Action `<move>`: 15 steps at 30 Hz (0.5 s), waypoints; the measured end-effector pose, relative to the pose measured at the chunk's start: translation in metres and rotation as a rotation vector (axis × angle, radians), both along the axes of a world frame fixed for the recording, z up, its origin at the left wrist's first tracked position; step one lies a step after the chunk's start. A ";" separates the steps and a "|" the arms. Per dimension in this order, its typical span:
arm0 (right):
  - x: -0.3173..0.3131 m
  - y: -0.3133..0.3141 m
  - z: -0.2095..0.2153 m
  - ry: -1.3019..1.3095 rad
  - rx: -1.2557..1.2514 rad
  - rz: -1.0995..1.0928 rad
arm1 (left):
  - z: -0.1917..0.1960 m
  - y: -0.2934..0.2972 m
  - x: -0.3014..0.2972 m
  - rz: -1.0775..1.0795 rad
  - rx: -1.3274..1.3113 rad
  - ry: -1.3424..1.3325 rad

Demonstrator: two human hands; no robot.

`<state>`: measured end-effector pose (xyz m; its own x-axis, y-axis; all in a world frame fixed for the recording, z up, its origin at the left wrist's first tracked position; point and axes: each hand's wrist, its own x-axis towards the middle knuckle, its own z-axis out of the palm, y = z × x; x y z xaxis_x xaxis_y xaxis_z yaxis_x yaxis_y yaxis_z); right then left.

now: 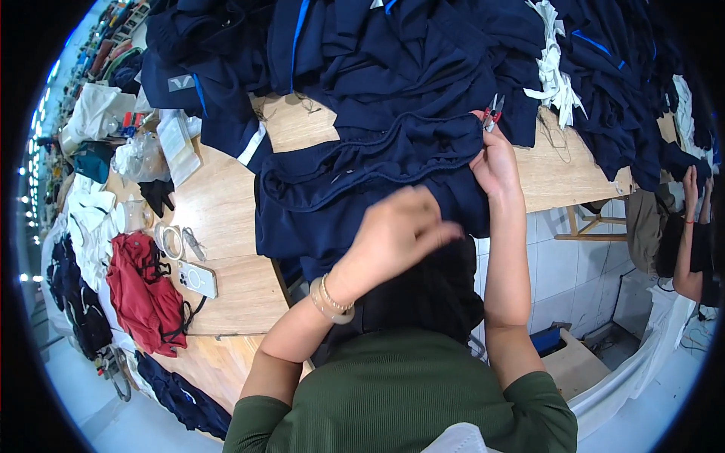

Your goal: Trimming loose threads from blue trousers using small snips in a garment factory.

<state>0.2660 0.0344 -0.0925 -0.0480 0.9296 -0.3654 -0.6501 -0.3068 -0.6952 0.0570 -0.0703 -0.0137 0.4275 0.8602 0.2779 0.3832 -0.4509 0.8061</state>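
A dark navy garment (445, 198) with a gathered waistband lies across the table edge in front of me and hangs toward my lap. At the waistband's right end is my right hand (498, 162), closed on a pair of small thread snips (493, 113) with red handles, blades pointing up and away. Its fingers also touch the garment's edge there. My left hand (404, 226), smeared by motion, hovers over the garment's near part with its fingers bent and thumb toward the right. Whether it pinches anything is hidden by the blur.
Heaps of navy garments (423, 60) cover the table's far side, with a bundle of white strips (555, 72) on the right. A phone (198, 279), a coiled cable (171, 241) and a red bag (143, 291) lie at left. Another person's hand (691, 189) works at far right.
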 end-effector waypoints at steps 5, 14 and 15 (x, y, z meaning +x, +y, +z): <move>-0.004 0.000 0.004 -0.050 -0.025 -0.016 | -0.006 0.049 -0.001 0.577 -0.023 0.159; -0.004 -0.017 0.041 -0.864 0.129 -0.101 | -0.021 0.062 -0.012 0.606 0.075 0.145; 0.003 -0.015 0.034 -0.983 0.252 -0.197 | -0.024 0.061 -0.015 0.578 -0.008 0.036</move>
